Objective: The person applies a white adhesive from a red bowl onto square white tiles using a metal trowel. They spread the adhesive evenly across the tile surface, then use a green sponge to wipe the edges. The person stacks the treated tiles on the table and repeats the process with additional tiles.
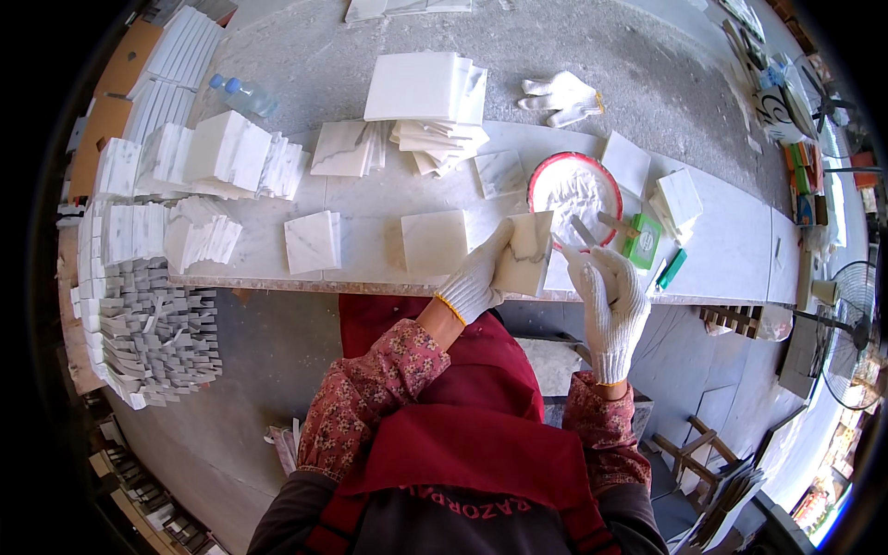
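My left hand [476, 273], in a white knit glove, grips a square white marble tile [524, 254] with grey veins, held tilted above the table's front edge. Close to the tile's right edge is my gloved right hand [610, 301], its fingers closed and pinching; a thin end shows at the fingertips, but I cannot make out what it is. Just beyond stands a red-rimmed bucket [564, 190] of white paste. A flat metal blade [583, 230] and a wooden handle [614, 223] show at its near side; whether they join is unclear. Left of my left hand lies another tile [433, 242].
Tile stacks [421, 88] stand farther back, more [222, 153] at left. A green box [642, 240] and green stick [672, 268] lie right of the bucket. A spare glove [561, 98] and water bottles [245, 95] lie beyond. A fan [851, 333] stands at far right.
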`<action>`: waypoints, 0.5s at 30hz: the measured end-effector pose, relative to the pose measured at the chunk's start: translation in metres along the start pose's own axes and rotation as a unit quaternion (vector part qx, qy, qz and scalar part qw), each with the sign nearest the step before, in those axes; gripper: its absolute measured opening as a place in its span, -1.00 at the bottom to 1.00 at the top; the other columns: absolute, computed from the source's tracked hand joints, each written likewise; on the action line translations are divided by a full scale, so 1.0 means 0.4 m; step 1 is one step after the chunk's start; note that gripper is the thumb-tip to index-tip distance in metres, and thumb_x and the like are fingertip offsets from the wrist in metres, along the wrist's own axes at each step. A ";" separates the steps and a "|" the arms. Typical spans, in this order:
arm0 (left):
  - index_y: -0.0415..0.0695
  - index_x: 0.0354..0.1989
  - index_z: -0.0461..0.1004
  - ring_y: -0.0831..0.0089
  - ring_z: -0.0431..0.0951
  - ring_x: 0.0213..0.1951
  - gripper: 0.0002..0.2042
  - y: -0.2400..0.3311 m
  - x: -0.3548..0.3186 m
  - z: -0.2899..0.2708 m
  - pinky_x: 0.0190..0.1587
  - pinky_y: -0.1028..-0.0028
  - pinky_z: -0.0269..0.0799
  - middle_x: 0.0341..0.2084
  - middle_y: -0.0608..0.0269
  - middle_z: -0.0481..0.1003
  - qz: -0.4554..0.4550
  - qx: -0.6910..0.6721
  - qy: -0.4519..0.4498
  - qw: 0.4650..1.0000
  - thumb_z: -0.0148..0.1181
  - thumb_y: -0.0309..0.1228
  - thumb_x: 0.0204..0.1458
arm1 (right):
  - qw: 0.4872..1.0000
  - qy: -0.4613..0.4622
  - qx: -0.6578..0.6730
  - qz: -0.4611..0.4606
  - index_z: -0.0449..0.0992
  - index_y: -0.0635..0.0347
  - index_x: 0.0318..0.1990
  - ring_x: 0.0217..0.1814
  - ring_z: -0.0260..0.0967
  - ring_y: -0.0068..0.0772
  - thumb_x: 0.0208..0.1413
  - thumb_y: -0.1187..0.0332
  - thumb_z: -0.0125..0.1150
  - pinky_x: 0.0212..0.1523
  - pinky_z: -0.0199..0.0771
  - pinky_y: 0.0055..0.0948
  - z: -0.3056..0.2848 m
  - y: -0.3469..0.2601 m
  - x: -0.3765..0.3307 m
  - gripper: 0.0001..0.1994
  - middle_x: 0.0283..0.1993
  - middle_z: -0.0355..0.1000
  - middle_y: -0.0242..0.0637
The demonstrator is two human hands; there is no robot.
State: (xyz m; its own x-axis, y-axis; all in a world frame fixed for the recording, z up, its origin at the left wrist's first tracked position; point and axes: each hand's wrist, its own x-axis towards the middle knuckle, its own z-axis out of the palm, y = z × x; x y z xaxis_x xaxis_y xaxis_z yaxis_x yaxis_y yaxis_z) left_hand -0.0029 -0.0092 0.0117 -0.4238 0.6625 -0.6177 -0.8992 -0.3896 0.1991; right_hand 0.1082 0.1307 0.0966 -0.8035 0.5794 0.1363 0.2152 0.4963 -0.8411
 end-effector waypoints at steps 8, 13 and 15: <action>-0.15 0.08 0.37 0.46 0.62 -0.22 -0.57 -0.007 0.008 -0.010 -0.24 0.51 0.66 -0.16 0.24 0.54 -0.004 -0.010 -0.004 1.000 0.00 -0.04 0.28 | 0.998 0.004 0.043 0.036 0.56 0.28 -0.08 -0.13 0.50 -0.47 0.13 0.38 0.28 -0.09 0.49 -0.44 0.004 0.028 -0.001 -0.76 -0.16 0.57 -0.20; -0.15 0.13 0.34 0.40 0.62 -0.16 -0.52 -0.007 0.027 -0.018 -0.19 0.39 0.67 -0.08 0.20 0.51 -0.007 0.039 0.068 0.997 -0.02 0.00 0.28 | 0.976 0.068 0.185 0.092 0.53 0.33 -0.04 0.01 0.42 -0.42 0.15 0.31 0.29 -0.02 0.46 -0.44 0.029 0.064 0.051 -0.69 0.03 0.48 -0.21; -0.15 0.14 0.33 0.37 0.61 -0.12 -0.53 -0.006 0.016 -0.006 -0.14 0.31 0.66 -0.05 0.18 0.50 0.011 0.023 0.067 0.997 0.01 -0.03 0.27 | 0.975 0.042 0.176 0.128 0.53 0.34 -0.04 -0.07 0.41 -0.47 0.15 0.30 0.29 -0.05 0.46 -0.46 0.039 0.129 0.083 -0.69 -0.04 0.49 -0.24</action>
State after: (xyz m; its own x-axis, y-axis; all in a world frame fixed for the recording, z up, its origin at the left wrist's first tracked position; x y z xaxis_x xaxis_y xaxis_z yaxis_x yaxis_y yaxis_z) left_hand -0.0032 -0.0054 0.0055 -0.4276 0.5619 -0.7081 -0.8954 -0.3709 0.2464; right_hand 0.0840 0.1656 0.0494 -0.6962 0.7142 -0.0721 0.1876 0.0841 -0.9786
